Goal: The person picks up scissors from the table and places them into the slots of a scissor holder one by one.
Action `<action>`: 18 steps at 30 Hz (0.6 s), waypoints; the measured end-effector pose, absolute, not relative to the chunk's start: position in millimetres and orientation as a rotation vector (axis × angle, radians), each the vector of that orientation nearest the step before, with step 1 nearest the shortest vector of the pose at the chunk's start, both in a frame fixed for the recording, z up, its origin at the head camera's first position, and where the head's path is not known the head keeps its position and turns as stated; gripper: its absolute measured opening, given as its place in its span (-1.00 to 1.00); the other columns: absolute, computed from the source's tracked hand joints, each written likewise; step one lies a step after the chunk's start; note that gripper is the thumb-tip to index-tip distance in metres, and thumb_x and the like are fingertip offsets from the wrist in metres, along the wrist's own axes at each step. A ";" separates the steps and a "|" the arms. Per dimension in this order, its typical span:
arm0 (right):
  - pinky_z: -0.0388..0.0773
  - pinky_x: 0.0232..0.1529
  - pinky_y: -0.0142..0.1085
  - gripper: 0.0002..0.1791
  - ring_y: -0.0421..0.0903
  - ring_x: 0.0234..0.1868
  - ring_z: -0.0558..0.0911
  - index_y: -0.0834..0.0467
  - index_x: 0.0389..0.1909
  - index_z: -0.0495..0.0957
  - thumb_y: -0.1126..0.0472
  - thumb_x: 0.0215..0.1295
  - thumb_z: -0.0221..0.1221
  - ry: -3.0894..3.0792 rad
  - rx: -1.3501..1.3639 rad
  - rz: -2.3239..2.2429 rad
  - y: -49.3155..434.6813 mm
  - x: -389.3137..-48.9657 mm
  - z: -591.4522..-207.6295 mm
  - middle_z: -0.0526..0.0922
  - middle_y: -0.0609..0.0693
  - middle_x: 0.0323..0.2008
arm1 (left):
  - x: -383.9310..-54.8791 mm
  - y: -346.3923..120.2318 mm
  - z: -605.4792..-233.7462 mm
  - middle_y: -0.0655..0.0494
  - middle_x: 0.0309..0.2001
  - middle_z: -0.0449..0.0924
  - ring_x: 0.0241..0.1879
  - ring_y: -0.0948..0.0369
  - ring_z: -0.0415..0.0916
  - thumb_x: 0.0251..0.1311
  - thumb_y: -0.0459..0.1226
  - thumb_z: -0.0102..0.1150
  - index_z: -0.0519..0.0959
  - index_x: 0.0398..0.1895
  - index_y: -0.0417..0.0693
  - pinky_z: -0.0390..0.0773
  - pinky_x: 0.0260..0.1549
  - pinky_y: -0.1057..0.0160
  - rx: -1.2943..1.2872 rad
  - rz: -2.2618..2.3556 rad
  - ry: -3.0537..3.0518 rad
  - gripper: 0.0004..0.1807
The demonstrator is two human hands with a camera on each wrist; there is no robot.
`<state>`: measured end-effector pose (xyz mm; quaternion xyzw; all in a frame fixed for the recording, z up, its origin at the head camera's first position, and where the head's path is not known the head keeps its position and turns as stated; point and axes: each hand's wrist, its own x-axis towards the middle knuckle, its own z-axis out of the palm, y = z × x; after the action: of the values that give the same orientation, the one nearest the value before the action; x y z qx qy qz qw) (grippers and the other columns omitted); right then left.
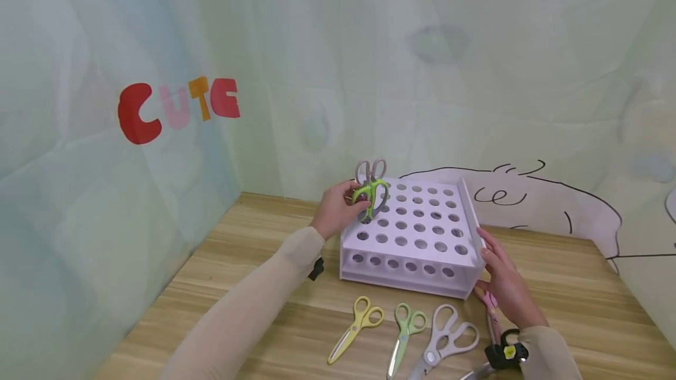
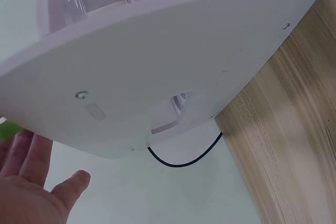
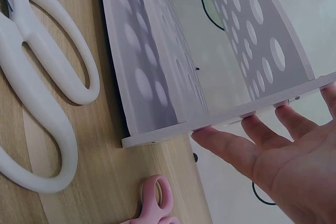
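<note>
A white rack (image 1: 409, 245) with rows of round holes stands on the table. At its upper left, my left hand (image 1: 338, 210) pinches the green handle of a pair of scissors (image 1: 379, 186) held upright over the holes. Behind them, a pair of grey-pink-handled scissors (image 1: 379, 166) stands upright. In the left wrist view the fingertips of my left hand (image 2: 29, 187) are hidden behind the rack's side panel (image 2: 131, 77). My right hand (image 3: 278, 156) rests its extended fingertips against the outside of the rack's right panel (image 3: 226, 116).
Yellow scissors (image 1: 356, 328), pale green scissors (image 1: 404, 333), large white scissors (image 1: 440, 345) and pink scissors (image 1: 491, 309) lie before the rack. Black-handled scissors (image 1: 499, 356) lie beside my right wrist. A printed cloth (image 1: 317, 75) hangs behind the wooden table (image 1: 237, 251).
</note>
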<state>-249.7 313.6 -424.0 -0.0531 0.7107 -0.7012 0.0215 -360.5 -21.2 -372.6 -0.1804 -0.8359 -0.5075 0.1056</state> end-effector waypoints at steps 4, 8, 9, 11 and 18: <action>0.09 0.24 0.41 -0.35 0.31 0.49 -0.12 -0.05 0.60 -0.19 -0.06 0.62 -0.25 2.205 -0.156 -2.164 313.8 -249.1 -425.2 -0.29 0.19 0.56 | -358.3 -23.0 -374.3 0.04 -0.25 0.63 -0.27 0.15 0.59 0.15 -0.32 0.41 0.59 -0.02 -0.19 0.65 -0.25 0.30 -0.540 -1.501 -2.454 -0.66; 0.09 0.23 0.41 -0.35 0.31 0.49 -0.11 -0.06 0.60 -0.20 -0.07 0.62 -0.26 2.208 -0.156 -2.149 313.8 -247.9 -427.8 -0.29 0.19 0.56 | -354.7 -26.6 -376.3 0.06 -0.25 0.63 -0.28 0.16 0.58 0.14 -0.30 0.42 0.59 -0.03 -0.17 0.65 -0.26 0.29 -0.536 -1.497 -2.464 -0.66; 0.09 0.23 0.42 -0.35 0.31 0.49 -0.11 -0.06 0.60 -0.20 -0.07 0.62 -0.26 2.210 -0.165 -2.147 313.9 -248.0 -428.0 -0.29 0.19 0.56 | -353.7 -27.5 -376.1 0.07 -0.24 0.62 -0.27 0.16 0.58 0.14 -0.28 0.42 0.59 -0.03 -0.16 0.65 -0.26 0.29 -0.530 -1.500 -2.464 -0.65; 0.10 0.22 0.41 -0.36 0.32 0.48 -0.11 -0.07 0.60 -0.20 -0.06 0.62 -0.27 2.215 -0.177 -2.143 313.9 -248.5 -427.5 -0.29 0.19 0.55 | -351.2 -29.3 -374.8 0.05 -0.22 0.62 -0.25 0.15 0.59 0.14 -0.28 0.42 0.57 0.00 -0.17 0.65 -0.24 0.29 -0.525 -1.518 -2.453 -0.62; 0.07 0.22 0.44 -0.36 0.32 0.49 -0.13 -0.10 0.60 -0.22 -0.06 0.62 -0.27 2.240 -0.191 -2.117 314.4 -250.2 -422.7 -0.29 0.18 0.56 | -342.6 -36.6 -372.0 0.00 -0.10 0.60 -0.08 0.10 0.61 0.20 -0.30 0.36 0.39 0.29 -0.22 0.63 -0.06 0.24 -0.519 -1.629 -2.347 -0.40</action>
<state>-250.2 314.4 -422.7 -0.0617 0.7251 -0.6853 0.0268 -342.6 -36.6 -372.0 -0.1776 -0.8027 -0.5569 0.1185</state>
